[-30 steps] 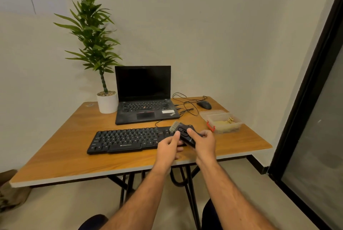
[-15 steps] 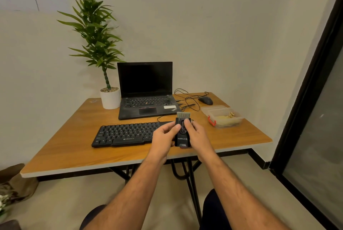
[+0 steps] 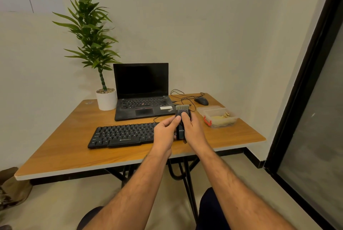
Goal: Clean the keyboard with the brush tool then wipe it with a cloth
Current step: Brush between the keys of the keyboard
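Note:
A black brush tool (image 3: 182,118) with pale bristles at its far end is held upright above the table, over the keyboard's right end. My left hand (image 3: 165,133) grips its left side with the thumb on its face. My right hand (image 3: 193,130) grips its right side, thumb pressing near the top. The black keyboard (image 3: 122,135) lies flat on the wooden table (image 3: 61,148); its right end is hidden behind my hands. A yellowish cloth (image 3: 221,118) lies in a clear plastic box (image 3: 218,117) to the right.
An open black laptop (image 3: 143,92) stands behind the keyboard, with a potted plant (image 3: 96,53) to its left. A mouse (image 3: 201,101) and tangled cables (image 3: 182,98) lie at the back right. A dark door frame (image 3: 304,74) runs along the right.
The brush tool turned from tilted left to upright, bristles pointing away. Both thumbs have moved onto its front face. The view has shifted slightly.

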{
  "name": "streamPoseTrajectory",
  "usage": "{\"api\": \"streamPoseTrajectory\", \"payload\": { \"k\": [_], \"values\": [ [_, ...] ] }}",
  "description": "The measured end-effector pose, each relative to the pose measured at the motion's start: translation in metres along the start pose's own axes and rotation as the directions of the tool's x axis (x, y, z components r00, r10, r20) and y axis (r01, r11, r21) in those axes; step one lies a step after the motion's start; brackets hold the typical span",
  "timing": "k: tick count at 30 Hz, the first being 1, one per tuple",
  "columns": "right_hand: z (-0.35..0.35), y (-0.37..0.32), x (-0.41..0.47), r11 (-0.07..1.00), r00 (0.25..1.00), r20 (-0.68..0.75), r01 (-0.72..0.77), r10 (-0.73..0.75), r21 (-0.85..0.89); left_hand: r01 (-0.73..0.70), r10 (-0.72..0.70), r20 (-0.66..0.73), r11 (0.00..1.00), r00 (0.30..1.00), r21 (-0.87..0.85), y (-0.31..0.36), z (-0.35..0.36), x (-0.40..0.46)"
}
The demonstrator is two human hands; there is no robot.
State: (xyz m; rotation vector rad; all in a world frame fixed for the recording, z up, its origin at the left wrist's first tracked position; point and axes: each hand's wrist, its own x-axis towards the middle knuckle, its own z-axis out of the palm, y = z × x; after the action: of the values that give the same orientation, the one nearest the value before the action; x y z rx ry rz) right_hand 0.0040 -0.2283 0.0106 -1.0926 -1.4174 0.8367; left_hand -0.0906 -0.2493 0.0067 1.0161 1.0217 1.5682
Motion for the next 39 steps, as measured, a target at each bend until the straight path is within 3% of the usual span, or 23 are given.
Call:
{"api": "streamPoseTrajectory", "payload": {
  "k": [18, 23, 27, 32, 35, 39],
  "values": [
    [-0.019, -0.013, 0.002, 0.986, 0.986, 0.124, -0.125, 0.111, 0.108, -0.014, 0.012, 0.097, 1.000, 0.995, 0.019, 0.009, -0.002, 0.005],
    [-0.045, -0.013, 0.011, 0.988, 0.987, 0.042, -0.153, 0.153, -0.005, -0.024, -0.003, 0.191, 0.990, 0.982, 0.138, 0.011, 0.004, 0.015],
    [-0.067, -0.014, 0.018, 0.979, 0.981, 0.008, -0.196, 0.196, 0.052, -0.074, 0.022, 0.226, 0.971, 0.974, 0.225, 0.008, 0.020, 0.022],
    [-0.108, -0.012, 0.028, 0.957, 0.965, -0.070, -0.240, 0.254, 0.165, -0.200, 0.084, 0.285, 0.891, 0.955, 0.407, -0.007, 0.044, 0.030],
    [-0.130, -0.007, 0.034, 0.949, 0.958, -0.105, -0.241, 0.266, 0.204, -0.267, 0.097, 0.312, 0.780, 0.945, 0.566, -0.021, 0.062, 0.034],
    [-0.153, 0.007, 0.041, 0.939, 0.948, -0.128, -0.258, 0.292, 0.227, -0.350, 0.152, 0.345, 0.685, 0.926, 0.638, -0.037, 0.086, 0.042]
  ]
}}
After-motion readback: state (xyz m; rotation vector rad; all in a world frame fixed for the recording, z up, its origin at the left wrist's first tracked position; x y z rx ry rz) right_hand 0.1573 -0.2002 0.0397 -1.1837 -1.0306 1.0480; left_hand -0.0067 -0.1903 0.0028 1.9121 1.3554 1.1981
